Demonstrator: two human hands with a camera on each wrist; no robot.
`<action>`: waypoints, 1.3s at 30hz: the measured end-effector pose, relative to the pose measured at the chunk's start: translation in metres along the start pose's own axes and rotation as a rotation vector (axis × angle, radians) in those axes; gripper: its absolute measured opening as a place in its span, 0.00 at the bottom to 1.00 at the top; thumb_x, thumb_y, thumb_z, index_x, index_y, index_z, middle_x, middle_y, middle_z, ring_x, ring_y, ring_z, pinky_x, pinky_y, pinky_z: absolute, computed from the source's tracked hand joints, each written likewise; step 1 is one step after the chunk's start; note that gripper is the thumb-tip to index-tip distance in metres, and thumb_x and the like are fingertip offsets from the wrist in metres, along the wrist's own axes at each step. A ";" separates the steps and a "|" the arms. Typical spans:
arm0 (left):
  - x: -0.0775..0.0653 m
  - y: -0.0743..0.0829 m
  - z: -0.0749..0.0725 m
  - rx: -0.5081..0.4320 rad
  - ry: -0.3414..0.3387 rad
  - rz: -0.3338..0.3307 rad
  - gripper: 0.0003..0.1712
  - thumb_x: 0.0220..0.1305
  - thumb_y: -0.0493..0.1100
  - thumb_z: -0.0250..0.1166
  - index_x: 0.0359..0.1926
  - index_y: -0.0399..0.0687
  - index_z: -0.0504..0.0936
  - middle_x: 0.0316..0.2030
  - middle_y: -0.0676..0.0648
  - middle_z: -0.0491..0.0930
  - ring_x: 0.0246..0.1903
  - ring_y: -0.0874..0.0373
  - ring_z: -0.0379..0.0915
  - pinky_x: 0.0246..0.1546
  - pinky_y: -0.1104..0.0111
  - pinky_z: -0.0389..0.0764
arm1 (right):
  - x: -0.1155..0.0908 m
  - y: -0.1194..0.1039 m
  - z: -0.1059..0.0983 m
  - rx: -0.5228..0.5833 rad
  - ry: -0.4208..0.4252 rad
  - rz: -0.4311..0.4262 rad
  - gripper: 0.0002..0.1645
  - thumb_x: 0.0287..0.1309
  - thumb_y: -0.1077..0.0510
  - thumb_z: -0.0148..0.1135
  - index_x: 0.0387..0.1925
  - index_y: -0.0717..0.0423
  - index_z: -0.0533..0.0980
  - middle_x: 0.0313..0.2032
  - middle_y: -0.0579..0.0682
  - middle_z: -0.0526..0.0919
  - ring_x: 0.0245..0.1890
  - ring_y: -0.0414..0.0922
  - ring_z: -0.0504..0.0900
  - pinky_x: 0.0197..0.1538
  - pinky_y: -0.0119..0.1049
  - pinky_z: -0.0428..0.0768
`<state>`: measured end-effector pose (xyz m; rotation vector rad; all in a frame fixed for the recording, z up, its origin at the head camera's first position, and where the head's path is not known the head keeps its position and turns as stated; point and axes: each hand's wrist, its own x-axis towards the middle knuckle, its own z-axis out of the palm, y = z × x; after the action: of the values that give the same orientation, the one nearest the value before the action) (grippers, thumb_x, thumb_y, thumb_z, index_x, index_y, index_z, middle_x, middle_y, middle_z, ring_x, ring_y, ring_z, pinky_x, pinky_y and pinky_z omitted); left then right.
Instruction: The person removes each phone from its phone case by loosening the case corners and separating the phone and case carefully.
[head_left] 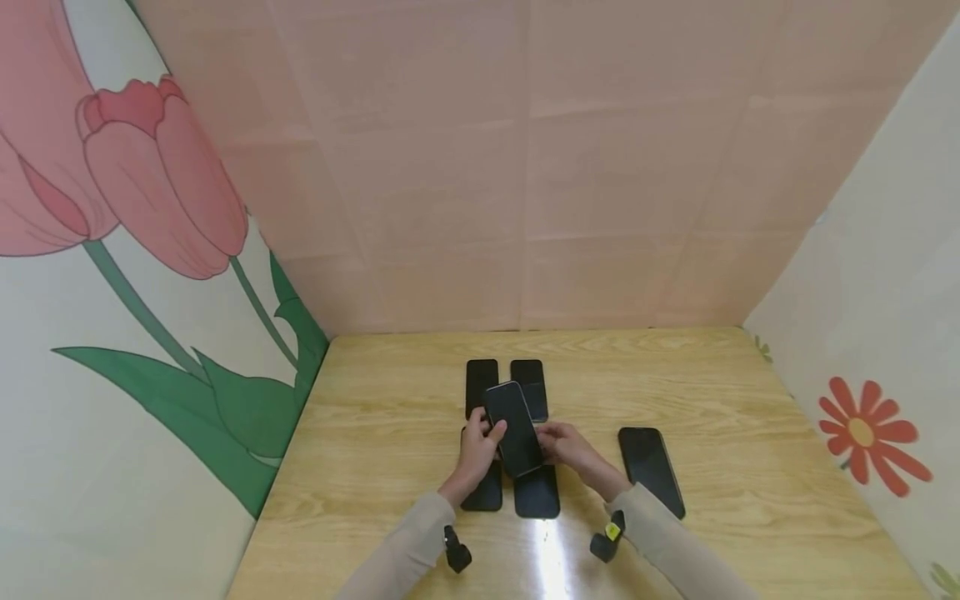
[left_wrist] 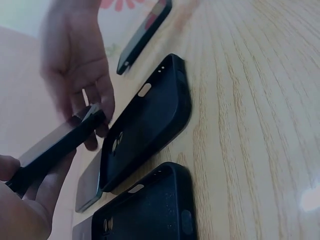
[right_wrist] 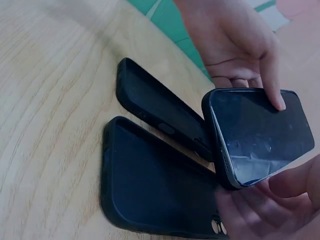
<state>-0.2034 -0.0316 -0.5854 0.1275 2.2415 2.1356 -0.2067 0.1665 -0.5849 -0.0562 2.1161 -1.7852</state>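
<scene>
A phone with a dark screen is held tilted above the table, with a black phone case around it. In the right wrist view, one end of the phone stands slightly proud of the case rim. My left hand grips the phone by its left side, thumb on the screen. At the opposite edge, my right hand pinches the corner of the phone and case, fingers partly hidden underneath. Below them lie two open-faced black cases, a left case and a right case, hollow sides up.
Two dark phones, a left one and a right one, lie behind the hands. Another phone lies to the right, near my right sleeve. The wooden table meets a pink back wall and patterned side walls.
</scene>
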 end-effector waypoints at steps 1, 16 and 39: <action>0.000 0.000 0.000 -0.008 -0.002 -0.001 0.16 0.73 0.37 0.57 0.56 0.34 0.68 0.41 0.34 0.83 0.30 0.52 0.82 0.26 0.57 0.83 | -0.001 -0.001 0.001 -0.009 0.037 -0.006 0.14 0.71 0.68 0.48 0.50 0.76 0.73 0.40 0.60 0.81 0.37 0.48 0.81 0.44 0.47 0.83; 0.000 -0.001 0.001 -0.010 -0.028 -0.028 0.17 0.74 0.39 0.57 0.57 0.34 0.67 0.41 0.34 0.83 0.32 0.47 0.84 0.25 0.62 0.84 | -0.004 0.000 0.006 -0.045 0.140 -0.029 0.10 0.64 0.70 0.58 0.44 0.75 0.75 0.34 0.57 0.80 0.32 0.47 0.77 0.37 0.41 0.80; -0.012 0.021 0.001 -0.026 -0.006 0.003 0.15 0.74 0.30 0.52 0.58 0.25 0.66 0.42 0.27 0.81 0.37 0.36 0.82 0.30 0.48 0.83 | -0.005 -0.003 -0.008 0.086 -0.060 0.023 0.15 0.60 0.72 0.56 0.48 0.77 0.72 0.33 0.51 0.80 0.33 0.42 0.78 0.40 0.37 0.78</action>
<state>-0.1910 -0.0308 -0.5647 0.1364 2.2107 2.1626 -0.2054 0.1743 -0.5799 -0.0628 1.9886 -1.8355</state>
